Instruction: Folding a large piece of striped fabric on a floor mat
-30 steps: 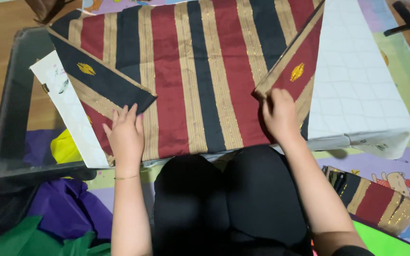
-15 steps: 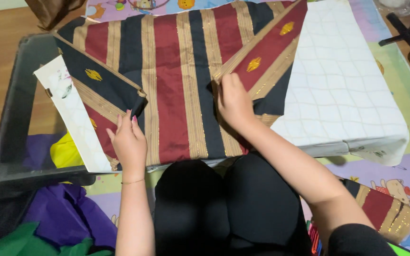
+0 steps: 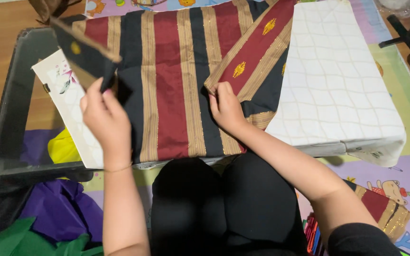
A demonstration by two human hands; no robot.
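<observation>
A striped cloth (image 3: 176,80) in dark blue, maroon and gold lies spread over a low dark table (image 3: 13,118). My left hand (image 3: 104,118) is raised and pinches the cloth's left corner flap (image 3: 84,50), lifting it off the surface. My right hand (image 3: 226,106) holds the edge of the right flap (image 3: 255,50), a maroon band with gold motifs, folded inward over the middle of the cloth. My black-clad knees (image 3: 224,204) sit just below the table's near edge.
A white checked fabric pad (image 3: 338,85) covers the table's right part. White printed paper (image 3: 69,104) pokes out at the left. Yellow, purple (image 3: 58,208) and green cloth lie at lower left, another folded striped piece (image 3: 383,208) at lower right, all on a colourful play mat.
My right hand has drawn the right flap in toward the cloth's middle. My left hand has lifted the left corner flap up off the table.
</observation>
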